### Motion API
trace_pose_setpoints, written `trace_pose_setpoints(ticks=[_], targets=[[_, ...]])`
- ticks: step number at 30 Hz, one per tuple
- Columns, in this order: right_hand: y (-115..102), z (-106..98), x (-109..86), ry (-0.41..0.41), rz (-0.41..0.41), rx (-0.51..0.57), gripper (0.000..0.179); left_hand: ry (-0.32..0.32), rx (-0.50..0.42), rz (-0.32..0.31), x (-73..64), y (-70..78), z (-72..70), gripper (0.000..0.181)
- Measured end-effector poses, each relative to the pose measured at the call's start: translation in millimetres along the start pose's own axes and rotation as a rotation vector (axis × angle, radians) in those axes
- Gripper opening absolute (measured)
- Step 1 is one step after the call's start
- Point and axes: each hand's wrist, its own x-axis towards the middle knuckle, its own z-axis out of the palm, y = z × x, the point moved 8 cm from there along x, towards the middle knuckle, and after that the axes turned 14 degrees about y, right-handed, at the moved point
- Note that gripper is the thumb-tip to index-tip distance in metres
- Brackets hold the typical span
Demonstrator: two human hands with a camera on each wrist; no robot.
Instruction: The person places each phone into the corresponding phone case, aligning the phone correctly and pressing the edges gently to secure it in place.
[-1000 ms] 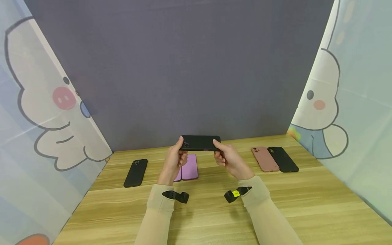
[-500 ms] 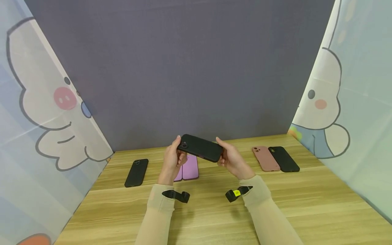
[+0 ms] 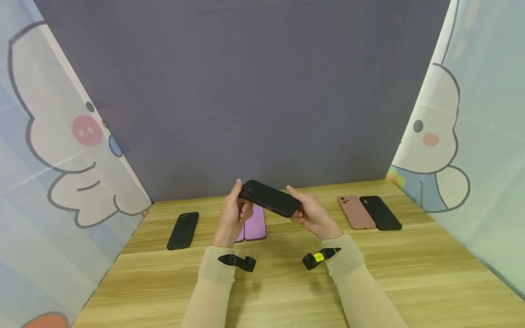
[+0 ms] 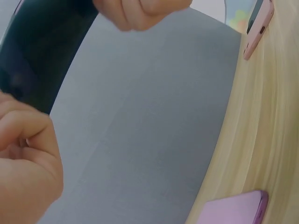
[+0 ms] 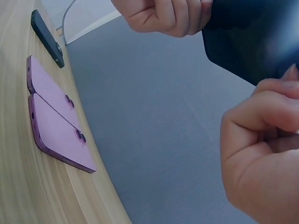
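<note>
A black phone [image 3: 270, 198] is held up over the table, camera side up, slanting down toward the right. My left hand [image 3: 231, 214] pinches its camera end, thumb on top and fingers curled beneath. At the opposite end my right hand [image 3: 313, 214] grips the lower corner, thumb along the edge. Both wrist views show the phone's glossy dark underside [image 4: 42, 56]. Below and behind the left hand lie two purple phones side by side; one [image 3: 255, 224] shows well, the other is mostly covered by the hand in the head view, though the right wrist view shows both [image 5: 58, 135].
Another black phone [image 3: 182, 231] lies on the wooden table [image 3: 279, 291] at the left. Toward the right, a pink phone case [image 3: 356, 212] and a black phone case [image 3: 380, 213] lie side by side. A grey backdrop [image 3: 254, 91] rises behind the table.
One second ago the black phone was held level between both hands; its right end has since dropped and swung toward me. Over the last half second it has barely moved.
</note>
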Motion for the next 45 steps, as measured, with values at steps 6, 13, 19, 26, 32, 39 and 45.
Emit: trace_pose_setpoints(ticks=[6,13,19,26,32,39,45], targets=[[1,1,-0.3,0.007,-0.018,-0.04,0.04,-0.008,0.104,0.022,-3.0,-3.8,8.9,0.055],[1,6,-0.5,-0.012,-0.043,-0.09,0.041,-0.054,0.079,0.03,-5.2,-6.7,20.2,0.049],[-1,7,-2.7,-0.028,-0.043,-0.165,0.039,-0.038,0.052,-0.015,-4.3,-9.6,19.4,0.047],[3,10,-3.0,-0.062,-0.015,-0.192,0.036,-0.053,0.093,-0.059,-5.8,-15.0,21.3,0.046],[4,12,-0.9,-0.06,-0.014,-0.167,0.034,-0.074,0.117,-0.089,-6.8,-17.5,24.1,0.043],[3,11,-0.4,-0.051,-0.042,-0.136,0.035,-0.086,0.129,-0.116,-7.6,-20.0,24.8,0.048],[5,7,1.1,-0.015,-0.046,-0.137,0.04,-0.04,0.209,-0.133,-6.3,-22.7,20.0,0.05]])
